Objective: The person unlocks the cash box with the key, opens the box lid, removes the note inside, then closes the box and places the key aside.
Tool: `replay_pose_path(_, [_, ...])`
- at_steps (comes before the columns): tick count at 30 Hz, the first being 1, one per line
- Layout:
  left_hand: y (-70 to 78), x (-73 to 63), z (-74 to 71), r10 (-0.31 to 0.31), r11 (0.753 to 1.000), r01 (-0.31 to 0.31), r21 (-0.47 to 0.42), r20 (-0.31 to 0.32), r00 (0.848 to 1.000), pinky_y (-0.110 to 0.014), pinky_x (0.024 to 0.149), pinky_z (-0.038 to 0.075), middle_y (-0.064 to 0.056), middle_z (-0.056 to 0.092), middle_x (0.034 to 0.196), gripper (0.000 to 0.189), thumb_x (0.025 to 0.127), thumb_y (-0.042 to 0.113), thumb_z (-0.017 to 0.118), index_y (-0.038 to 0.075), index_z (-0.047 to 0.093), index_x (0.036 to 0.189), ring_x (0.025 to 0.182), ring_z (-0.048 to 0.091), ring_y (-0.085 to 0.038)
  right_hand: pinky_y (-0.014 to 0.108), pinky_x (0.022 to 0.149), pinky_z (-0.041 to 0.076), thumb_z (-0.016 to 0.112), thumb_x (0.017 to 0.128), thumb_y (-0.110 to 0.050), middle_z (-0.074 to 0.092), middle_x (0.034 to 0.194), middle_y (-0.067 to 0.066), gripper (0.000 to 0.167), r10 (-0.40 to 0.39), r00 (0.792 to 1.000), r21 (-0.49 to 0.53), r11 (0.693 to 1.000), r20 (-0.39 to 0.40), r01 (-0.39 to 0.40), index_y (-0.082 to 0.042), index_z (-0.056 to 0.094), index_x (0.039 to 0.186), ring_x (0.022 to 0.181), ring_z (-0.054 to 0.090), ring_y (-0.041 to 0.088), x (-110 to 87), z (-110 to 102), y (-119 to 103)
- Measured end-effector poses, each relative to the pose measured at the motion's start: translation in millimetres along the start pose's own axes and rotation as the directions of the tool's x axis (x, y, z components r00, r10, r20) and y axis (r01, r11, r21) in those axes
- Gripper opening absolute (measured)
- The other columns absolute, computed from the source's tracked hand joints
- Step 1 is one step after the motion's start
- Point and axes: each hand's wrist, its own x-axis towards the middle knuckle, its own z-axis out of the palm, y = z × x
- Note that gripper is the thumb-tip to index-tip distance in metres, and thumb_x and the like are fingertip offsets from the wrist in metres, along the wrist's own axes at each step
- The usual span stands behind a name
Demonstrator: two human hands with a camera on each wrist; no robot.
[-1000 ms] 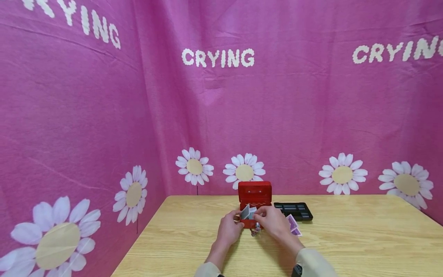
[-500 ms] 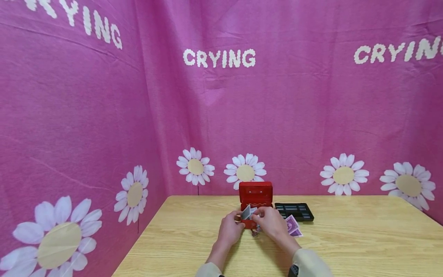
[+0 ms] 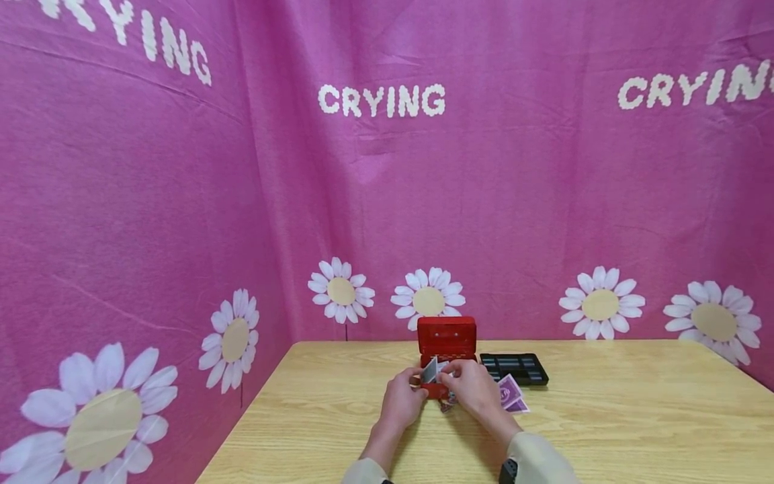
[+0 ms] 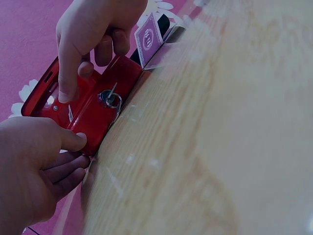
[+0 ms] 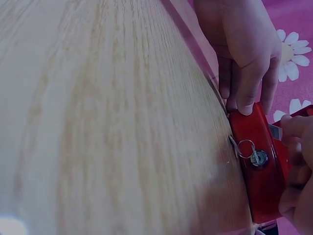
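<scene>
A small red cash box (image 3: 432,391) stands on the table with its lid (image 3: 447,336) raised. Keys on a ring (image 4: 115,100) hang from its front lock. My left hand (image 3: 402,399) grips the box's left front corner, thumb on the front wall and fingers around the side. Inside, a grey card (image 3: 430,370) leans upright by the left wall, with a white card (image 3: 442,367) beside it. My right hand (image 3: 474,386) reaches in from the right, and its fingertips pinch the white card's edge; its lower fingers are curled. The box's floor is hidden behind the hands.
A black compartment tray (image 3: 526,368) lies to the right of the box. Purple-backed cards (image 3: 510,390) lie in front of it, overlapping, close to my right wrist. Behind the wooden table (image 3: 326,417) hangs a pink cloth (image 3: 514,202) with daisies and lettering.
My right hand's fingertips have moved slightly left and closer to the grey card. My left hand stays on the box corner. The box, tray and purple cards keep their places.
</scene>
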Motion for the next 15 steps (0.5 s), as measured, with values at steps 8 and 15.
replay_pose_path(8, [-1.4, 0.2, -0.8, 0.021, 1.0, -0.022, -0.004, -0.017, 1.0, -0.031, 0.071, 0.054, -0.012, 0.072, 0.095, 0.035, 0.085, -0.005, 0.068, -0.002, 0.066, 0.12, 0.08, 0.067, -0.016, 0.029, 0.051, 0.034, 0.074, 0.085, -0.032, 0.07, 0.073, -0.004, 0.016, -0.002, 1.0, -0.011, 1.0, -0.018, 0.002, -0.018, 0.078, 0.093, 0.062, 0.054, 0.012, 1.2, 6.7, -2.7])
replay_pose_path(15, [-3.4, 0.8, 0.9, 0.026, 1.0, -0.026, -0.004, -0.015, 1.0, -0.03, 0.07, 0.054, -0.015, 0.072, 0.096, 0.035, 0.084, -0.005, 0.068, -0.002, 0.066, 0.119, 0.079, 0.067, -0.016, 0.029, 0.051, 0.034, 0.072, 0.088, -0.031, 0.067, 0.068, -0.006, 0.016, 0.036, 0.999, -0.024, 0.999, -0.013, -0.036, -0.018, 0.078, 0.094, 0.061, 0.053, 0.012, 1.7, 8.9, -6.1])
